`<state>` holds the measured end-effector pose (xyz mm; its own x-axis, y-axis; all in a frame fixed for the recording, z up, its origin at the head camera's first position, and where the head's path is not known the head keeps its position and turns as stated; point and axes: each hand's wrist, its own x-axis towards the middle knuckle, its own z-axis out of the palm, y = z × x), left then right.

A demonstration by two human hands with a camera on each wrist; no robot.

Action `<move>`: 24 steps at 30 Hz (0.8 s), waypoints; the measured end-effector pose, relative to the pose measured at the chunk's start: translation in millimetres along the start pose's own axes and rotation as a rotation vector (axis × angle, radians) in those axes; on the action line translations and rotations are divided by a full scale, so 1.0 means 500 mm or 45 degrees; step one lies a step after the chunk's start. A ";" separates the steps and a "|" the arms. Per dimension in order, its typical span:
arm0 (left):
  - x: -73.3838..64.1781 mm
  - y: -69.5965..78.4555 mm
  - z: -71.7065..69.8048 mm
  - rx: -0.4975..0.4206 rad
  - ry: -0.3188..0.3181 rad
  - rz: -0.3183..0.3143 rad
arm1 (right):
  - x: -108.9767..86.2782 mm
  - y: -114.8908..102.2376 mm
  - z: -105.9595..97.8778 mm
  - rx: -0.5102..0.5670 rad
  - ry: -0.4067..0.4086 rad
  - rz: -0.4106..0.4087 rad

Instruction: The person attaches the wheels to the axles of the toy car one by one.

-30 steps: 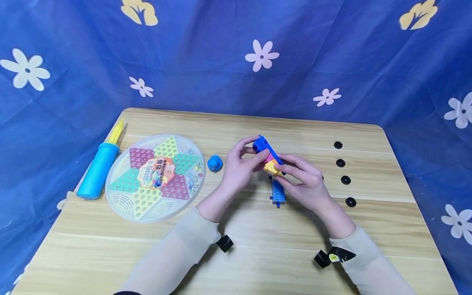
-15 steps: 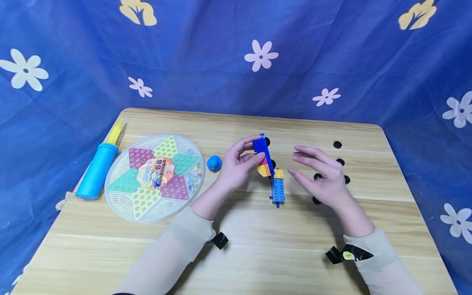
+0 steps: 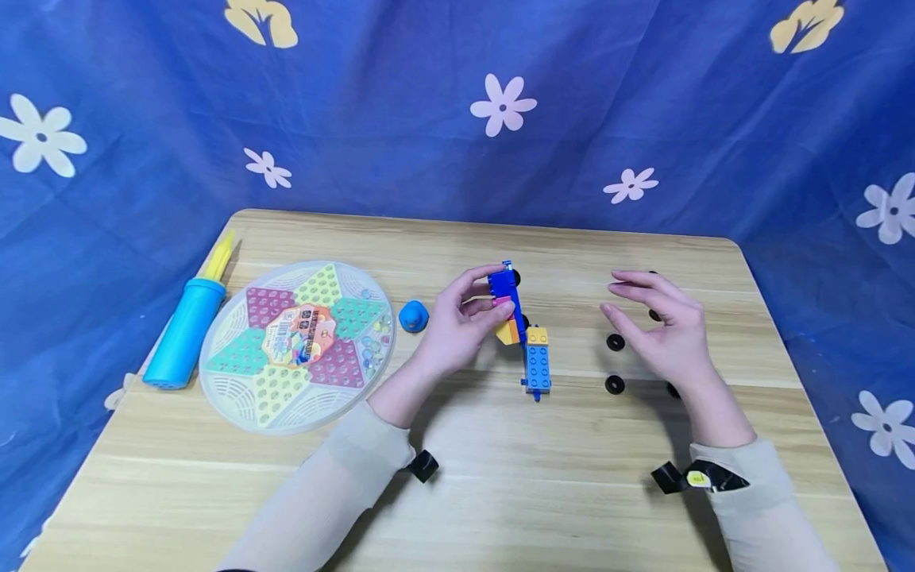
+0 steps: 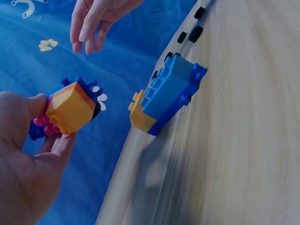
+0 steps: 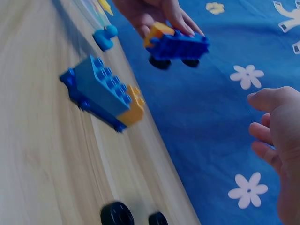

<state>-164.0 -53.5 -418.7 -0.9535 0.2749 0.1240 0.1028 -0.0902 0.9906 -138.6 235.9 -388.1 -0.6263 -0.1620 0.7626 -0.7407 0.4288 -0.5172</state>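
My left hand (image 3: 461, 318) grips a toy brick car (image 3: 506, 286) of blue, pink and yellow-orange bricks, held above the table. Black wheels show along one side of this car (image 5: 178, 47). Just below it on the table lies a second brick car (image 3: 538, 369), light blue with a yellow brick at its far end and a darker blue base; no wheels show on it. To the right, my right hand (image 3: 665, 334) hovers with fingers apart and nothing in them. Beneath and beside that hand lie several black wheels (image 3: 615, 384), some partly hidden by it.
A small blue toy duck (image 3: 413, 316) stands left of my left hand. Further left are a round Chinese checkers board (image 3: 236, 389) and a blue hand pump (image 3: 184, 334) with a yellow nozzle. A blue flowered cloth (image 3: 400, 119) hangs behind the wooden table (image 3: 472, 492).
My right hand has let go of the car and moved right, over the wheels. My left hand keeps holding the car, which has turned more upright in the head view.
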 end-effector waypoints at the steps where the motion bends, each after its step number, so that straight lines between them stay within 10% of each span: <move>1: 0.000 0.000 -0.001 0.012 -0.001 0.002 | -0.001 0.004 -0.005 -0.015 -0.001 0.014; 24: -0.006 -0.002 -0.040 0.186 -0.038 0.025 | -0.075 0.202 -0.111 -0.220 -0.358 0.597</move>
<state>-167.2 -73.4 -421.4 -0.9423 0.3027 0.1427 0.1633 0.0437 0.9856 -176.4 334.5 -447.1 -0.9364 -0.1391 0.3221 -0.3321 0.6470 -0.6864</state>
